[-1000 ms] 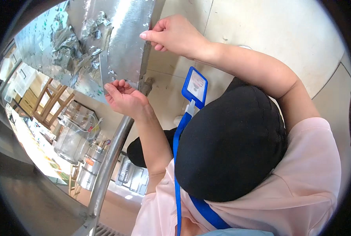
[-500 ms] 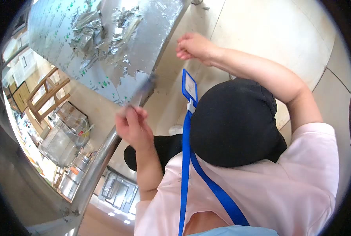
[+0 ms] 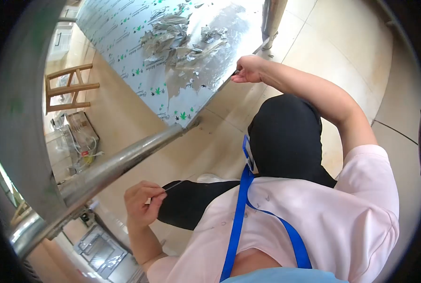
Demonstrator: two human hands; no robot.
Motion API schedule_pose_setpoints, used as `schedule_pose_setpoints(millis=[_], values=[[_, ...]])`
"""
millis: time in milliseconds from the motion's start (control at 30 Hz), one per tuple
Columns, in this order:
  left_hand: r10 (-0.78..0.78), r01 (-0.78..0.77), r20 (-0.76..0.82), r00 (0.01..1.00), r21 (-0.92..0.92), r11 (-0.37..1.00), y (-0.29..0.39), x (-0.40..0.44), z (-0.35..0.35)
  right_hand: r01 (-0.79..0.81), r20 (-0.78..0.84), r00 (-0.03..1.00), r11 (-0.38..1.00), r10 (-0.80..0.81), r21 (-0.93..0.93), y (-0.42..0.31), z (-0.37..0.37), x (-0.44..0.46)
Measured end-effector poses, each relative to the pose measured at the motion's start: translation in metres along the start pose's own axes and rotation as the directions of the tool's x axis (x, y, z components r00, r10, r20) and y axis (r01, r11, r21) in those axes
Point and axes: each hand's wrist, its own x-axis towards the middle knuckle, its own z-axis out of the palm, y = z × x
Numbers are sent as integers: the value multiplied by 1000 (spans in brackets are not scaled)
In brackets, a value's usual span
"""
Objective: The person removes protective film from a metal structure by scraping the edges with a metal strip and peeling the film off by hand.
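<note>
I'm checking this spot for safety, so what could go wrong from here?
The right hand is close against the edge of the panel, so it might get scraped or nicked if that edge is sharp. The thin strip in the left hand points toward the bent leg and could snag the trousers. The loose scraps on the panel may slide off onto the floor.

Wooden stool (image 3: pixel 72 88) up-left of the left fingers (image 3: pixel 149 190), tubing with red-and-yellow fitting (image 3: pixel 86 155) between them, clear-sided bin (image 3: pixel 101 251) down-left of those fingers, blue lanyard (image 3: pixel 237 221) with badge (image 3: pixel 249 153) to their right.
</note>
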Motion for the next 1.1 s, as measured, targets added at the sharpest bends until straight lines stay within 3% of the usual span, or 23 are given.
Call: schedule_pose_setpoints(millis=[67,100,133,200,267,300,333,400,467,500,533,567,600,633,667,733,800,867,933,967,1033,1100], values=[[6,-5,-17,1000,33,999,-3,-12,-12,-48,-75,996,997,43,-66,-10,11,-2],[20,-19,-41,999,32,999,-3,-17,-17,-98,-4,995,982,99,-162,-15,8,-5],[30,-28,-60,998,36,999,-3,-26,-21,-44,-141,990,978,15,-204,-13,9,-7],[57,-53,-98,994,43,998,-6,-40,-29,140,-71,979,891,-189,-432,-10,2,-25],[84,-94,-192,978,-43,995,-14,-57,-35,423,95,899,794,-427,-436,-35,-3,-34],[65,-93,-240,969,-109,990,-16,-67,-40,604,214,793,695,-570,-390,-50,-7,-40],[42,-95,-285,958,-172,981,-20,-77,-46,629,160,771,697,-617,-343,-59,-1,-60],[82,-207,-394,915,-285,936,-33,-92,-57,236,-118,910,730,-398,-641,-61,-9,-50],[98,-334,-519,849,-383,861,-57,-106,-68,62,-133,962,663,-240,-746,-37,-19,-37],[99,-371,-543,834,-419,829,-77,-113,-76,94,-20,989,715,-149,-693,-30,-30,-18],[97,-421,-593,799,-437,795,-101,-118,-81,252,194,964,390,-183,-886,-31,-37,0],[-21,-441,-660,751,-525,728,-126,-122,-86,47,74,943,-90,-323,-995,-28,21,-67],[-145,-460,-693,706,-605,650,-149,-125,-92,106,222,832,-247,-509,-963,-33,33,-63],[-340,-539,-712,614,-694,478,-169,-123,-95,82,355,663,-407,-659,-910,-37,44,-58],[-284,-586,-670,686,-740,331,-179,-116,-104,264,509,612,-451,-605,-853,-52,55,-55],[-414,-642,-658,629,-740,199,-209,-104,-103,296,681,334,-614,-652,-732,-67,92,-49],[-454,-621,-611,649,-770,148,-239,-87,-98,153,586,607,-645,-537,-749,-82,151,-75],[-541,-521,-514,666,-839,155,-261,-78,-79,502,804,383,-628,-454,-594,-97,161,-30],[-632,-416,-406,660,-898,142,-273,-58,-55,718,842,421,-443,-336,-536,-78,198,-40],[-649,-363,-352,675,-924,122,-279,-52,-42,762,821,476,-318,-316,-564,-75,202,-20],[-668,-271,-258,698,-959,87,-285,-44,-26,729,751,598,-199,-281,-655,-56,212,-3],[-661,-216,-208,721,-974,71,-286,-41,-16,597,724,647,-431,-241,-677,-22,224,-14]])
